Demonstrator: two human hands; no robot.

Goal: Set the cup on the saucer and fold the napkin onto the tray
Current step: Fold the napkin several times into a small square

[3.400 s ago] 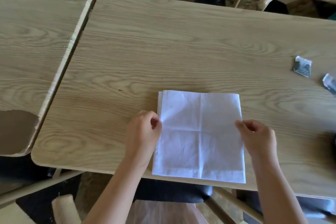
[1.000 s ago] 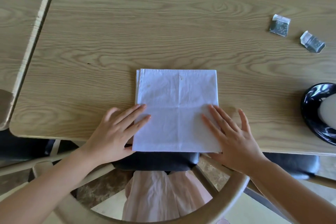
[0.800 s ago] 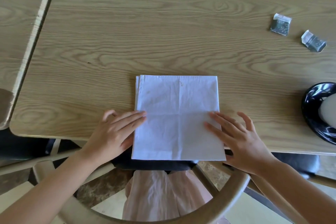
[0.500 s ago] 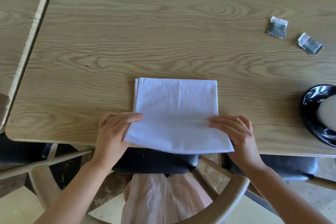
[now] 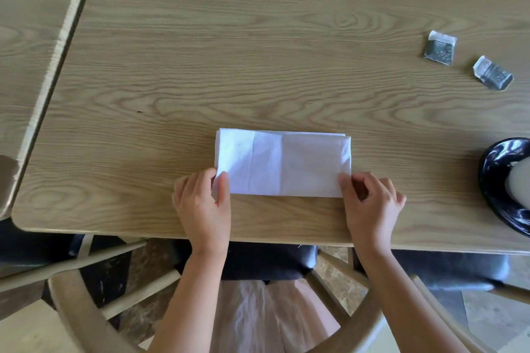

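A white napkin point(image 5: 282, 164) lies on the wooden table point(image 5: 258, 51) near its front edge, folded into a wide rectangle. My left hand point(image 5: 202, 203) pinches its near left corner between thumb and fingers. At the near right corner, my right hand point(image 5: 370, 203) pinches the cloth the same way. A black saucer point(image 5: 494, 180) sits at the right edge of the view with a pale cup point(image 5: 520, 183) standing on it, both partly cut off. No tray is in view.
Two small dark sachets point(image 5: 440, 48) point(image 5: 493, 73) lie at the back right of the table. A second table point(image 5: 31, 37) adjoins on the left. A wooden chair back point(image 5: 86, 318) curves below the table's front edge.
The napkin's near half, which hung over the table edge, has been lifted and folded away from me, making it half as deep. Both hands went from flat on it to pinching its corners.
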